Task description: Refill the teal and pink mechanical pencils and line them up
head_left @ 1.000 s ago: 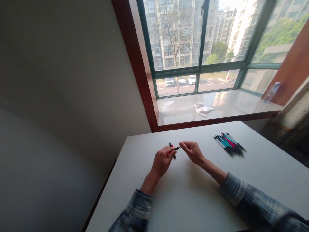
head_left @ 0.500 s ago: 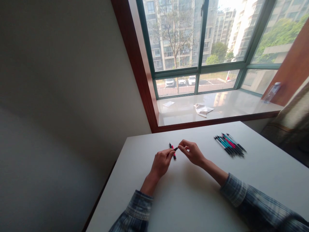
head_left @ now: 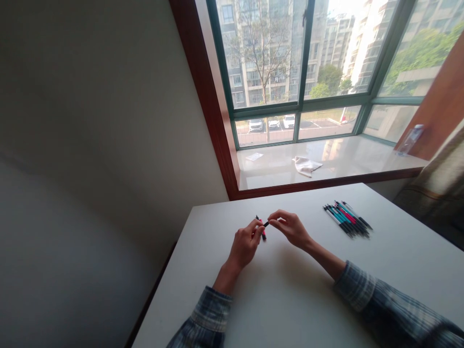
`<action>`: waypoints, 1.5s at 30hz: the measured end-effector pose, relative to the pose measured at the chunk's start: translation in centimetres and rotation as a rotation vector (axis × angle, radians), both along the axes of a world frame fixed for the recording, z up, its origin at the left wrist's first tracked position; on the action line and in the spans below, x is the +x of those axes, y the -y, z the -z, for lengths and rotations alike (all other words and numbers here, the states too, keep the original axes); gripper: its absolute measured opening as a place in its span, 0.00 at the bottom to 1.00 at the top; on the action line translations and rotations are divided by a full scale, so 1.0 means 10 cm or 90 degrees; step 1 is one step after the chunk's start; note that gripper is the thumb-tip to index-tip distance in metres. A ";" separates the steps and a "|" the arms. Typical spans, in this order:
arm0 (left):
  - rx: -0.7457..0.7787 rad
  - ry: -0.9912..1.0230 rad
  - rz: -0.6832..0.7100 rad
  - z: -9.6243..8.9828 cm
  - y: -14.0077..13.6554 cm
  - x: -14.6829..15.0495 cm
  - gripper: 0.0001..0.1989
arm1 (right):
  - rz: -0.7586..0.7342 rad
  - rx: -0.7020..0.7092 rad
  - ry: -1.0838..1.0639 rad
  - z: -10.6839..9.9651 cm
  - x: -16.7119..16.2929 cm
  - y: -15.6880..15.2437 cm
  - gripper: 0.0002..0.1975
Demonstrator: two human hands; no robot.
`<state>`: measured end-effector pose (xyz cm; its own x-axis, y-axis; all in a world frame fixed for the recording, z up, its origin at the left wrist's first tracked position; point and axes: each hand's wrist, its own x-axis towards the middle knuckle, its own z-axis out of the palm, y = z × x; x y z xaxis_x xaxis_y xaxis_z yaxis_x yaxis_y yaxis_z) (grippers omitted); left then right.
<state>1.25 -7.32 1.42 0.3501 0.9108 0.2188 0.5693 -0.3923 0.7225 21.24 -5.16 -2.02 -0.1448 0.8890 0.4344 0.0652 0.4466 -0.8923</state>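
Head view: both hands meet over the tabletop (head_left: pixel 308 309), well L of the pen bunch (head_left: pixel 347 219). The L hand (head_left: pixel 243 244) is nearly closed, thumb & fingers pinching a slim black piece (head_left: pixel 266 224), prob. a pen or pen part; most is hidden, so can't tell which. The R hand (head_left: pixel 292 229) is also almost closed, thumb & fingertips on the piece's other end, remaining fingers loosely curled. Prob. gripped end to end b/c it's so thin: one hand steadies, the other gets fine control. Just under/beside the L fingers lies a red & black pen (head_left: pixel 264 234), partly covered, within easy reach. The bunch sits off to the R, roughly parallel, prob. so the pens stay together & away from the hands.

Materials: pens look like slim, smooth plastic tubes w/ dark ends; barrels white, teal, pinkish red. Tabletop is flat, white, matte-ish. Sleeves (head_left: pixel 212 309) are soft blue plaid fabric. Behind, a crumpled pale cloth (head_left: pixel 306 166) & a clear bottle (head_left: pixel 409 140) sit on the glossy sill (head_left: pixel 344 154).
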 end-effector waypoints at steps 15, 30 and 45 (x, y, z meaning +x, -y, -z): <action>-0.288 0.326 0.050 0.13 -0.07 0.01 0.24 | -0.001 0.005 -0.087 -0.09 0.02 0.01 0.12; -0.223 0.473 -0.128 0.13 -0.24 -0.09 0.21 | 0.059 0.012 0.377 0.19 0.12 -0.14 0.08; -0.155 0.410 -0.133 0.22 -0.30 -0.13 0.10 | 0.210 -0.046 0.347 0.37 -0.15 -0.61 0.11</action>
<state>-0.07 -4.33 -0.80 0.0327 0.9939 0.1050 0.0467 -0.1065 0.9932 19.72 0.91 -5.72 -0.0423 0.9490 0.3124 0.6421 0.2654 -0.7192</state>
